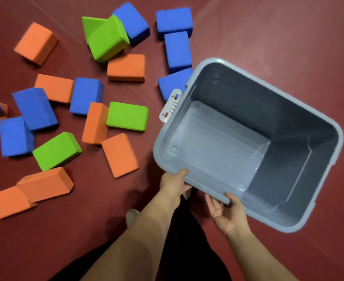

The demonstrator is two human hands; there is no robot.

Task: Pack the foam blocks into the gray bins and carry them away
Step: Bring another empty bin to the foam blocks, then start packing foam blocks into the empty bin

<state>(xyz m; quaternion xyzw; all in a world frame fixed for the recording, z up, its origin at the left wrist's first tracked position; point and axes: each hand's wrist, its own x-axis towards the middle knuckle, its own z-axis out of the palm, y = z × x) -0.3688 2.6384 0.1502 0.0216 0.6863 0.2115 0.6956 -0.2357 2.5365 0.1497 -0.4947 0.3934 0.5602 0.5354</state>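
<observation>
The person stands over a dark red padded floor [268,27], both hands on the near rim of an empty gray plastic bin [300,226]. The left hand [172,184] clamps the rim, thumb on top; the right hand [227,217] curls its fingers around the same edge, palm up. Orange, blue and green rectangular foam blocks [126,116] lie scattered on the floor left of the bin, none inside.
</observation>
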